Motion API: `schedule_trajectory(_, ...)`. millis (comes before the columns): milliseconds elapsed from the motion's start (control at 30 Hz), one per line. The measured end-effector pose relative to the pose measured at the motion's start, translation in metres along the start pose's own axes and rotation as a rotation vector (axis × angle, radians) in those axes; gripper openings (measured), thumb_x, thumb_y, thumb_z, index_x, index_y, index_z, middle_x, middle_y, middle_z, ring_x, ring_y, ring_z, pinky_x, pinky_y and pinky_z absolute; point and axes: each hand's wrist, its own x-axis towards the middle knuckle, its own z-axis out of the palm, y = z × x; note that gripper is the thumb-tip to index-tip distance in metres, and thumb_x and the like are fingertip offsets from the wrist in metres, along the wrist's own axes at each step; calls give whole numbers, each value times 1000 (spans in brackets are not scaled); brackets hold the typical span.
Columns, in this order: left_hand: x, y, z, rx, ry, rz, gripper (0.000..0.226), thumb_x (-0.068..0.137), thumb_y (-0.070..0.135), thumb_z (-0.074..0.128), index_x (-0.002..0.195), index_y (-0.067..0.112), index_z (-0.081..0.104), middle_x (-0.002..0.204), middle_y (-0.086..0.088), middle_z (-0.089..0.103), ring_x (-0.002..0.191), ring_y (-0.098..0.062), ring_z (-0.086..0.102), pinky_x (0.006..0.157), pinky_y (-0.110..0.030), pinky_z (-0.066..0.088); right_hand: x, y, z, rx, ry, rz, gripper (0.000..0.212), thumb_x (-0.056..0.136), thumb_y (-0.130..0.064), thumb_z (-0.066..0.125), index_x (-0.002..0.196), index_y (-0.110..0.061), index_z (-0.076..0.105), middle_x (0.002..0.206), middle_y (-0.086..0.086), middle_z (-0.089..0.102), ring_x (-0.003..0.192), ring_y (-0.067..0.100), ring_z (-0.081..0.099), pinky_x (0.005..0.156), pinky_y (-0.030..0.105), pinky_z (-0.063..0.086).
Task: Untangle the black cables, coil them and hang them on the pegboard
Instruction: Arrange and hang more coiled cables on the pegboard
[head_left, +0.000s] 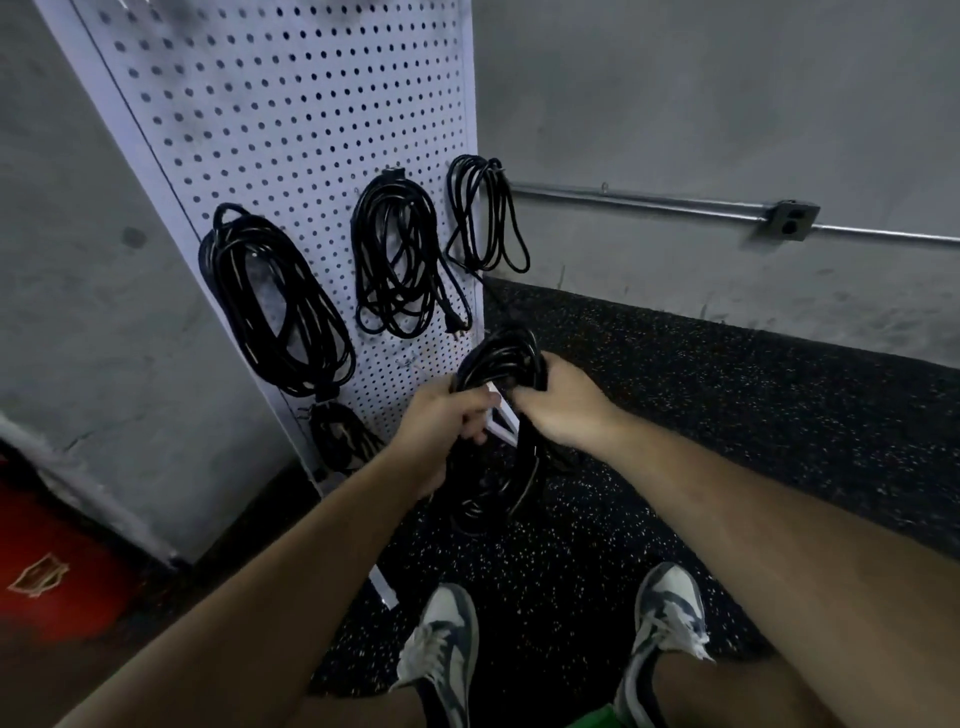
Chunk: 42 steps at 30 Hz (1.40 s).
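Note:
A white pegboard (291, 104) leans against the grey wall. Three black cable coils hang on it: a large one (275, 301) at the left, a middle one (395, 260) with a plug dangling, and a thin one (485, 215) at the right edge. A smaller black bundle (340, 436) hangs lower down. My left hand (447, 415) and my right hand (558, 402) both grip a black cable coil (501, 364) in front of the board's lower right corner. Its loops droop down between my hands toward the floor.
The floor is black speckled rubber (727, 395). A metal conduit with an outlet box (792, 221) runs along the right wall. A red object (62, 561) lies at the lower left. My two shoes (447, 649) stand below the coil.

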Motion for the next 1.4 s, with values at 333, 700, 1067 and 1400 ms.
schedule_trajectory(333, 20, -110, -35, 455, 181, -20, 33, 109, 30, 40, 140, 20, 44, 110, 6, 62, 89, 7, 58, 67, -5, 43, 62, 67, 84, -159, -81, -18, 27, 98, -23, 60, 120, -8, 58, 109, 4, 64, 99, 19, 61, 80, 22, 40)
schedule_trajectory(700, 119, -103, -71, 454, 504, 126, 39, 108, 26, 45, 146, 20, 41, 133, 8, 50, 119, -10, 51, 92, -22, 40, 184, 39, 96, -156, -118, -254, 2, 97, -17, 66, 96, -17, 63, 79, -12, 60, 73, 7, 56, 71, 19, 39)
schedule_trajectory(1067, 147, -141, -73, 604, 640, 98, 50, 108, 12, 41, 156, 17, 29, 154, 0, 39, 136, -6, 39, 113, -29, 38, 199, 69, 147, -108, -59, -297, 34, 98, -12, 60, 131, -11, 52, 117, 0, 64, 106, 15, 61, 93, 25, 47)
schedule_trajectory(1400, 129, -164, -66, 781, 560, 46, 69, 109, 23, 35, 162, 11, -9, 169, -11, -5, 153, -39, 14, 123, -53, 17, 174, 96, 164, -176, 41, -177, 89, 84, -36, 81, 154, -10, 32, 153, 6, 44, 142, 21, 39, 119, 32, 31)
